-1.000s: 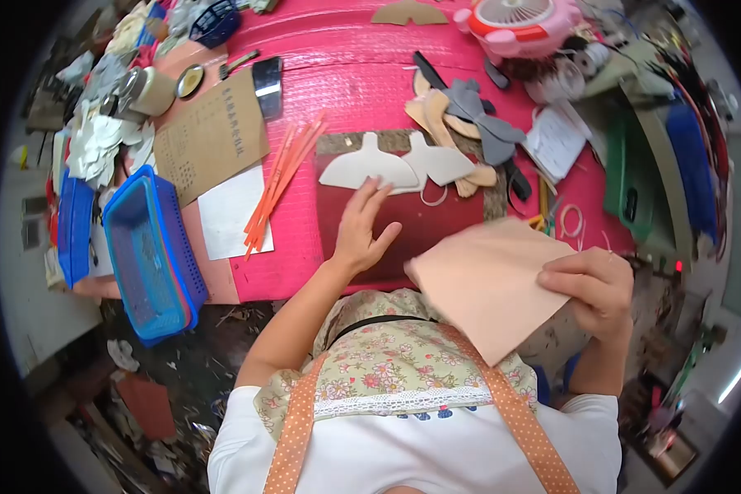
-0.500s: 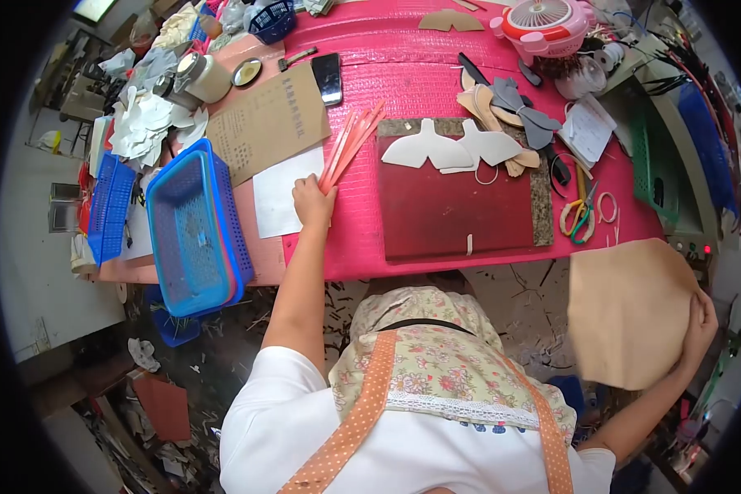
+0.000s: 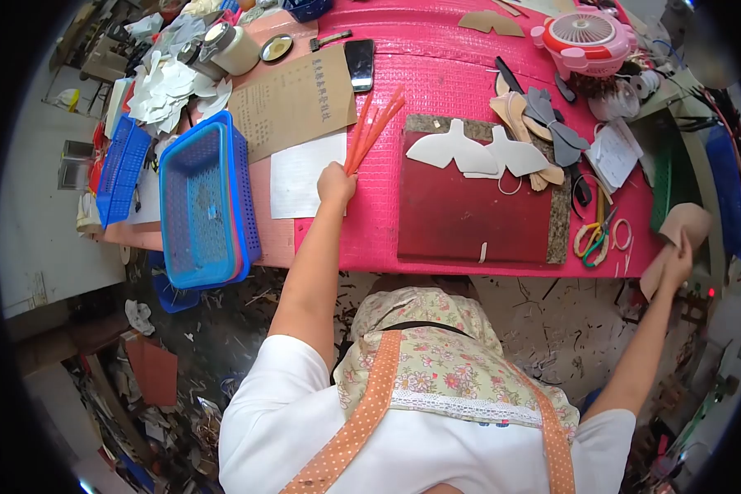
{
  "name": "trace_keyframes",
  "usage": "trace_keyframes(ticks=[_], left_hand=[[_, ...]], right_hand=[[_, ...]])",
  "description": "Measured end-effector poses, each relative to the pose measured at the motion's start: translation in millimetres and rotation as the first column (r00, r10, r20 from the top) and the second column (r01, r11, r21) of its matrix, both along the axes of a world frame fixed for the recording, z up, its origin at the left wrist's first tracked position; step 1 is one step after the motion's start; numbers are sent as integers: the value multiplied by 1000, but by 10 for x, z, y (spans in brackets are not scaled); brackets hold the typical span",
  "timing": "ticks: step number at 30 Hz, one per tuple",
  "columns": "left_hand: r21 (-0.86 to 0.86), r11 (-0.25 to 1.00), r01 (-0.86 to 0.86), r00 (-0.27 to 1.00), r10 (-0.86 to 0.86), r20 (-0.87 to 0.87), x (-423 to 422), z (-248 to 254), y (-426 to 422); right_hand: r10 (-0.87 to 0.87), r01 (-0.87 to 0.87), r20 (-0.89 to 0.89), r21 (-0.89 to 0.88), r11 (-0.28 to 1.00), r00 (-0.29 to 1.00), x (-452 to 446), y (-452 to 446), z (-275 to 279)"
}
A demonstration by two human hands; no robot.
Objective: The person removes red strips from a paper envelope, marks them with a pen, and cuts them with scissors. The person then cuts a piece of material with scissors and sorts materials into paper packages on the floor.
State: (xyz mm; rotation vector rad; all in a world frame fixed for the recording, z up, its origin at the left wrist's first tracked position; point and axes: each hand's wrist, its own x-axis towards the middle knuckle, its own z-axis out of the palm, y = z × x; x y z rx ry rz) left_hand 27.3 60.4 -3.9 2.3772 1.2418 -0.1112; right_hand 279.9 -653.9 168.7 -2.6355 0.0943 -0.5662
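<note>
My left hand (image 3: 336, 184) is closed around the lower ends of several thin red strips (image 3: 374, 130), which fan out away from me over the pink table. Under and beside that hand lies a white sheet of paper (image 3: 303, 177). Off the table's right end, my right hand (image 3: 677, 262) grips a tan sheet (image 3: 687, 224) that looks bent or folded over. A dark red board (image 3: 461, 214) sits in front of me on a speckled slab (image 3: 558, 222), with white wing-shaped pieces (image 3: 453, 148) on top.
Blue baskets (image 3: 244, 156) stand at the left, near a brown printed envelope (image 3: 292, 107) and a phone (image 3: 359, 64). Scissors (image 3: 594, 239), grey cut pieces (image 3: 552, 128) and a pink fan (image 3: 586, 37) are on the right. Scraps litter the floor (image 3: 519, 329).
My right hand has moved forward, and the tan sheet, spread broad before, now appears bent and narrower. The left hand keeps its hold on the red strips. The view has shifted slightly.
</note>
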Motion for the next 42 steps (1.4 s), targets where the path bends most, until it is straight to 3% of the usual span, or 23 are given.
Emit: trace_keyframes(ticks=[2, 4, 6, 13, 15, 19, 21, 28, 31, 33, 36, 37, 38, 40, 41, 42], left_hand=[[159, 987, 32, 999, -27, -34, 55, -22, -116], [209, 977, 40, 999, -36, -25, 69, -93, -169], [206, 978, 28, 999, -24, -23, 126, -50, -259], [120, 992, 48, 985, -27, -173, 280, 150, -324], [204, 977, 69, 986, -35, -165, 290, 105, -340], [216, 974, 65, 986, -29, -164, 287, 70, -340], [206, 974, 94, 982, -57, -180, 307, 98, -324], [102, 994, 27, 965, 1, -264, 364, 157, -228], [127, 992, 29, 975, 0, -222, 321, 142, -204], [127, 992, 4, 999, 0, -35, 276, 174, -220], [36, 999, -34, 997, 31, 77, 229, 421, -360], [38, 999, -30, 996, 27, 80, 198, 509, -431], [56, 998, -11, 980, 0, 199, 166, 596, -521], [123, 992, 14, 924, -60, 379, 144, 830, -779], [121, 992, 35, 920, -79, 383, 138, 987, -941], [132, 989, 62, 896, -114, 430, 134, 1155, -1112]], right_hand=[[89, -88, 17, -59, 994, 996, 346, -97, -681], [-20, -15, -264, -132, 991, 964, 290, 418, -811], [174, -160, -252, 78, 984, 952, 488, 346, -1353], [371, -205, -469, 367, 907, 801, 677, 417, -1928], [398, -205, -504, 396, 895, 766, 665, 400, -1962], [338, -145, -512, 380, 913, 789, 644, 430, -1971], [244, -181, -420, 185, 966, 874, 593, 455, -1903], [220, -175, -296, 172, 970, 930, 463, 521, -1551], [219, -184, -288, 143, 973, 932, 379, 599, -1331], [240, -230, -182, 78, 970, 954, 277, 722, -1137], [231, -226, -103, 53, 973, 968, -8, 1234, -741], [265, -247, -91, 173, 954, 960, -80, 1387, -733], [293, -261, -74, 289, 921, 953, -158, 1557, -724], [537, -374, -92, 618, 691, 839, -468, 2204, -537], [628, -330, -159, 739, 588, 762, -575, 2492, -600], [677, -177, -386, 775, 606, 626, -785, 2916, -266]])
